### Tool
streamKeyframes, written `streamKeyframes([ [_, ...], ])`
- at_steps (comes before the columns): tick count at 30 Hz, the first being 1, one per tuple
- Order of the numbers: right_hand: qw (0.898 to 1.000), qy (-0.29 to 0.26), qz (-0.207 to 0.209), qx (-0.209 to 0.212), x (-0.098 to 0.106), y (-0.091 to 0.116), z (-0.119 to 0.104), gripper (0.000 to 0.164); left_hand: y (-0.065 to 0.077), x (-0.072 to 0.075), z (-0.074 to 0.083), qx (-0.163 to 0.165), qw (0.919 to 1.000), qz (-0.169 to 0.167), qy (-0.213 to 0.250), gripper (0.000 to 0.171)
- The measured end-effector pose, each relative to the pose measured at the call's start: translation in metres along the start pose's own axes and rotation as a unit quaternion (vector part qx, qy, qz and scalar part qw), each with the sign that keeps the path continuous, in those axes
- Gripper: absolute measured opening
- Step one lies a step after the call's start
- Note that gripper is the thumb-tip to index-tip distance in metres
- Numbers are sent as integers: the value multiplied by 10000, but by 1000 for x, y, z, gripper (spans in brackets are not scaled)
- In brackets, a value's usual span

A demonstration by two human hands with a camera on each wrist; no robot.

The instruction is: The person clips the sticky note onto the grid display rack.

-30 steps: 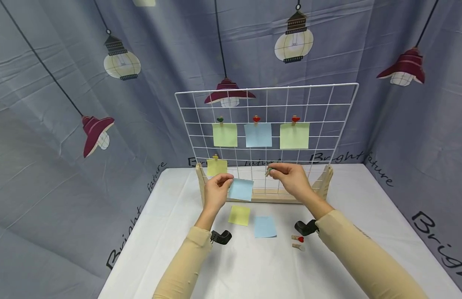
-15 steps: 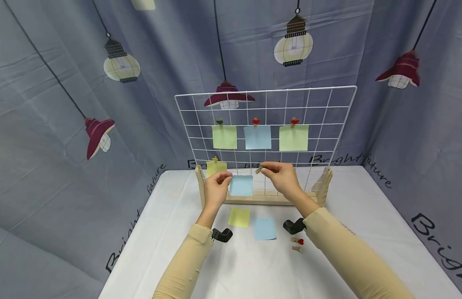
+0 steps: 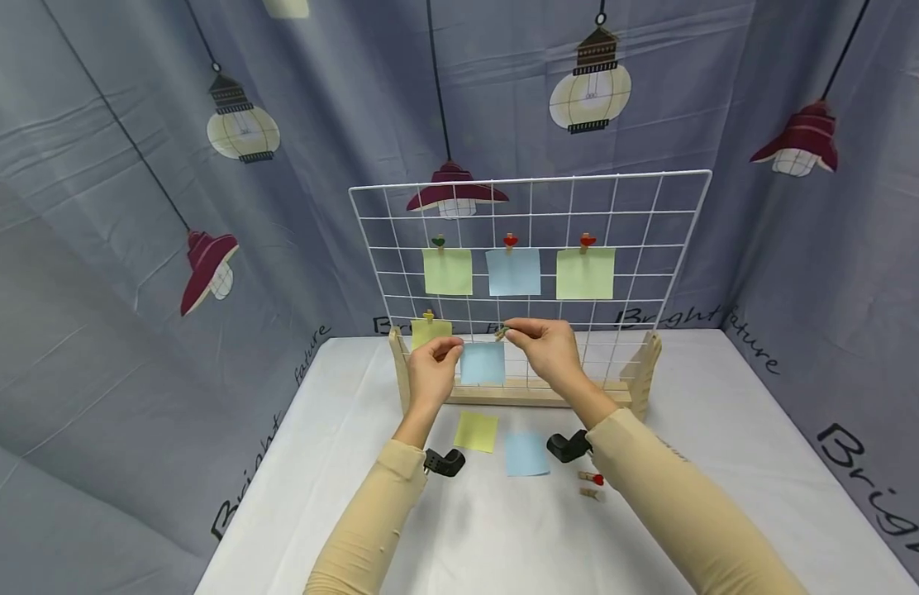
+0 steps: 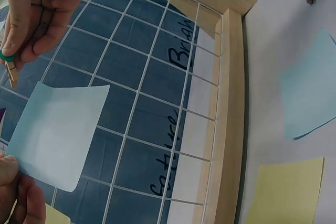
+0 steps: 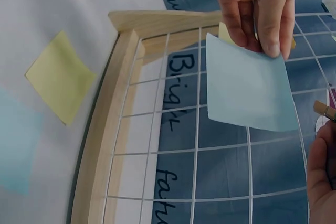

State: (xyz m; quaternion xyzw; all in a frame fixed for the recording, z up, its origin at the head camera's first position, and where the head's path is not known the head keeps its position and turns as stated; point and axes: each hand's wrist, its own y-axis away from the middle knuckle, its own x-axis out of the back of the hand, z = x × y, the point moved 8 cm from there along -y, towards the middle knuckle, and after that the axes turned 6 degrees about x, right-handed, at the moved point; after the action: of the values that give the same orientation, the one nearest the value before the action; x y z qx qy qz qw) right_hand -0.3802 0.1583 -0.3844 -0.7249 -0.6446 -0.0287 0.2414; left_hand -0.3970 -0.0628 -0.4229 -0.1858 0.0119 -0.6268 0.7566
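Observation:
My left hand [image 3: 433,376] pinches a blue sticky note [image 3: 483,364] by its upper left corner, in front of the lower part of a white wire grid [image 3: 593,330]. To its right, my right hand [image 3: 552,351] pinches a small wooden clothespin [image 4: 11,72] with a green decoration. The clothespin points toward the note's top edge and is apart from it in the left wrist view. A yellow note [image 3: 430,330] hangs from a yellow clip just beyond my left hand. Higher on the grid, green notes [image 3: 448,271] and a blue note [image 3: 514,271] hang from heart clothespins.
On the white table in front of the grid's wooden base [image 3: 537,397] lie a yellow note [image 3: 476,431] and a blue note [image 3: 527,454]. Right of them are a red-heart clothespin [image 3: 591,478] and another clothespin [image 3: 589,493]. A patterned curtain [image 3: 296,207] hangs behind.
My right hand has moved left with the clothespin, closer to the blue note. My left hand has raised and straightened the note against the grid's lower part.

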Motion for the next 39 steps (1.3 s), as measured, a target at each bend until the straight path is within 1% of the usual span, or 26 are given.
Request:
streamKeyframes([
  [11, 9996, -63, 186, -188, -6, -4, 4, 21, -6, -1, -1, 21, 9998, 87, -179, 8],
  [14, 9995, -27, 238, -209, -6, -6, 5, 21, -7, -2, 1, -30, 9997, 136, -216, 8],
  [20, 9993, 52, 351, -71, -7, -10, 4, 21, -10, -4, 6, -127, 9991, 272, -308, 9],
  [28, 9980, 24, 635, 20, -11, -13, 5, 20, -14, -10, 7, -145, 9993, 221, -247, 9],
  [36, 9970, 32, 761, 120, -15, -16, -1, 21, -16, -10, 8, -145, 9992, 296, -235, 10],
  [39, 9964, 75, 818, 225, -16, -17, -4, 20, -17, -10, 9, -171, 9990, 363, -178, 10],
])
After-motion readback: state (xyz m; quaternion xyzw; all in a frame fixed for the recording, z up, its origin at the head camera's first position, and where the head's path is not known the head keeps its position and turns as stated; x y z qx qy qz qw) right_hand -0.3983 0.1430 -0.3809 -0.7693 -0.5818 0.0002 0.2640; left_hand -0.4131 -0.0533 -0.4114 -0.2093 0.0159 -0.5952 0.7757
